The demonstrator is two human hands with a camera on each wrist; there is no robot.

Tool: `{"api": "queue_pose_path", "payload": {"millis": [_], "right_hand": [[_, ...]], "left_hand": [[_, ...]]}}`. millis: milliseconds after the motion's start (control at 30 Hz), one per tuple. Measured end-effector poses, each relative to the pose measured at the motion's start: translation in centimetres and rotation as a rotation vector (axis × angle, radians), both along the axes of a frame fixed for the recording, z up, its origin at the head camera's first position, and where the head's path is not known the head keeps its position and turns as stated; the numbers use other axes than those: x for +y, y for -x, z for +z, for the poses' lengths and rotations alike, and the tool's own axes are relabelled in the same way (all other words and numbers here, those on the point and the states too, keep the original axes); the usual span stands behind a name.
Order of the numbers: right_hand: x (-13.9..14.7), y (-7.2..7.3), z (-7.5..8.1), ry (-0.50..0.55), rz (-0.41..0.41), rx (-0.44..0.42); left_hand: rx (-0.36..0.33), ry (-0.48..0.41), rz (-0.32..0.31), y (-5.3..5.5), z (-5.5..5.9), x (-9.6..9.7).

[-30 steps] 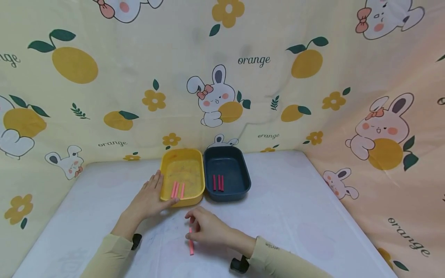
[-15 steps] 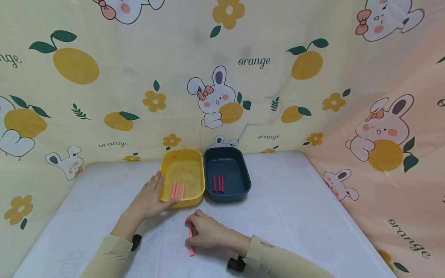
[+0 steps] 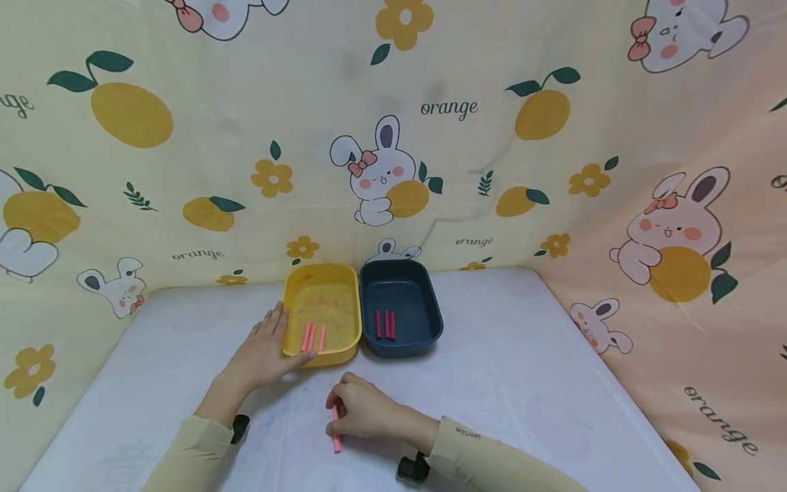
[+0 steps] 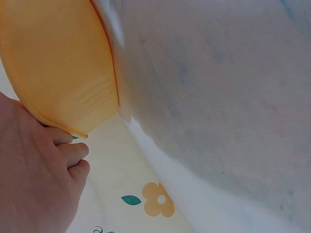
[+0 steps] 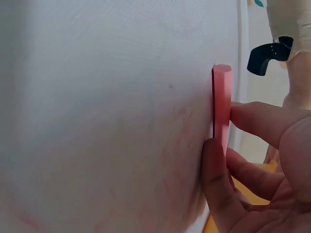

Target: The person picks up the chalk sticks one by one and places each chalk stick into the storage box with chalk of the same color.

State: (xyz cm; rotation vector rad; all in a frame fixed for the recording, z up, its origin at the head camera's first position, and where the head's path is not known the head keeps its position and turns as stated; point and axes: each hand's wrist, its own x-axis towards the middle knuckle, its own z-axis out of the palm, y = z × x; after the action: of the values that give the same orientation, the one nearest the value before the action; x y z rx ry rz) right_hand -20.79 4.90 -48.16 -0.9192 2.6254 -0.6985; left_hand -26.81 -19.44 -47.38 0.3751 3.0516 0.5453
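Note:
My right hand (image 3: 363,408) pinches a pink chalk stick (image 5: 222,97) between thumb and fingertips, low over the white table in front of the boxes. The stick points toward me, its near end (image 3: 337,447) showing past the thumb. Straight fingers of my left hand (image 3: 261,348) rest along the left side of a yellow box (image 3: 337,357), the thumb over its front rim. Inside that box lie 3 light pink chalk sticks (image 3: 312,336), near the front wall. A dark blue box (image 3: 406,348) stands against its right side, holding 3 darker pink chalk sticks (image 3: 386,324).
A white cloth (image 3: 522,383) with faint coloured smudges covers the table. Behind and to the sides hangs a cream backdrop (image 3: 467,157) printed with rabbits and oranges. A black strap mount (image 3: 413,468) sits on the right wrist, another (image 3: 241,429) on the left.
My right thumb and fingers have closed onto the pink chalk stick, the forearm shifting slightly left. My left hand and both boxes stay as they were.

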Motion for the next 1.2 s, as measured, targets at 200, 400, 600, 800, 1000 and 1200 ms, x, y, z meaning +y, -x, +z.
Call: {"api": "queue_pose_path", "payload": {"millis": [200,400,600,800,1000,1200], "right_hand": [[-0.43,0.07,-0.14,0.019,-0.004,0.005],[-0.55,-0.14,0.06,0.023,-0.041,-0.002],[-0.70,-0.17,0.11,0.025,-0.062,-0.016],[-0.84,-0.04,0.05,0.040,-0.070,-0.030],[-0.81,0.26,-0.16,0.114,-0.099,-0.107],[-0.33,0.43,-0.52,0.193,-0.111,-0.178]], "left_hand": [[-0.003,-0.010,-0.005,-0.13,0.11,-0.20],[-0.008,-0.007,-0.001,-0.12,0.12,-0.17],[-0.010,0.001,0.006,0.00,0.08,-0.02],[-0.017,-0.002,0.007,0.01,0.04,-0.04],[-0.010,-0.009,-0.002,0.03,-0.05,-0.15],[-0.006,-0.007,-0.006,-0.08,-0.12,-0.15]]}}
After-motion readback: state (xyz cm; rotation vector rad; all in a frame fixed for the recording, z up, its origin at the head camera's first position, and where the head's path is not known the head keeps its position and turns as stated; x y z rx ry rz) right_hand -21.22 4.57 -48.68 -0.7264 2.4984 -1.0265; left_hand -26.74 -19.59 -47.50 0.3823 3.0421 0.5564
